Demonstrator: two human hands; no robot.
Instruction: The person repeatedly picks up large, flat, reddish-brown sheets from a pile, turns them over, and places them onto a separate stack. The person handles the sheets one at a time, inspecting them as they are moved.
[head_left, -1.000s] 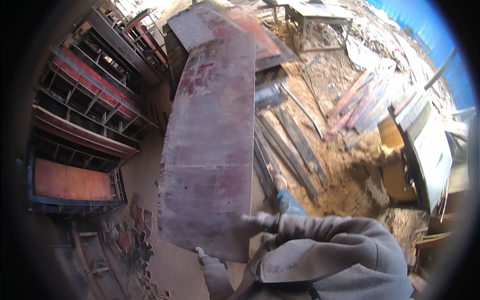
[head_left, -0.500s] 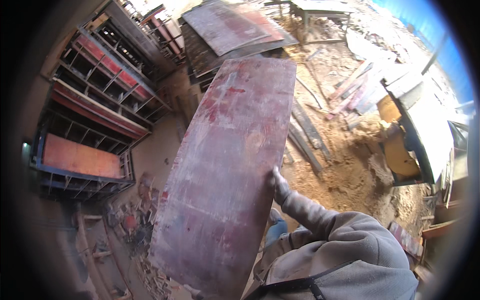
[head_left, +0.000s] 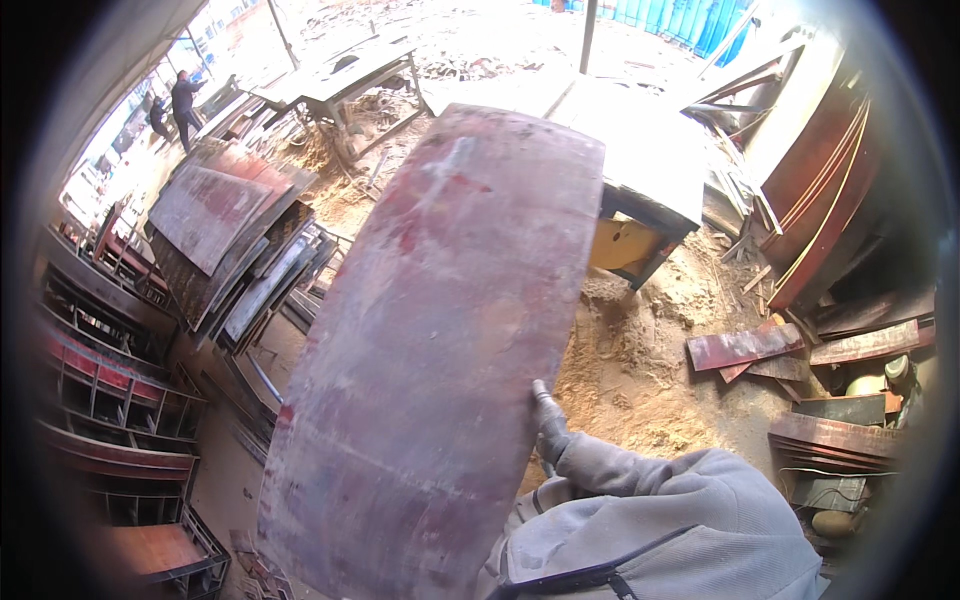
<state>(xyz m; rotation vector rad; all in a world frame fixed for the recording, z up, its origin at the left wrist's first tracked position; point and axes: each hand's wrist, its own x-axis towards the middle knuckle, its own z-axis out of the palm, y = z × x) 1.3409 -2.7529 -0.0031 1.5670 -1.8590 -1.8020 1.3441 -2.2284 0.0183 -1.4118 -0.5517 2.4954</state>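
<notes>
Gripping the board (head_left: pixel 440 340) at its right long edge, the right hand (head_left: pixel 551 425) shows in the head view with its thumb at the edge of the upper face; the fingers are hidden, presumably hooked beneath. The left hand is out of sight, so its state cannot be told. The board lies in front of the body, broad face up, its far right corner overlapping the table (head_left: pixel 655 185) in view; whether the two touch cannot be told. Judge the board stiff, fairly heavy and awkward for its length, but not fragile; worn corners may chip or splinter. The scuffed, apparently dusty face may slip under a flat palm. Take hold of both long edges, opposite each other near mid-length, thumbs above and fingers below; a one-edge hold risks tipping.
</notes>
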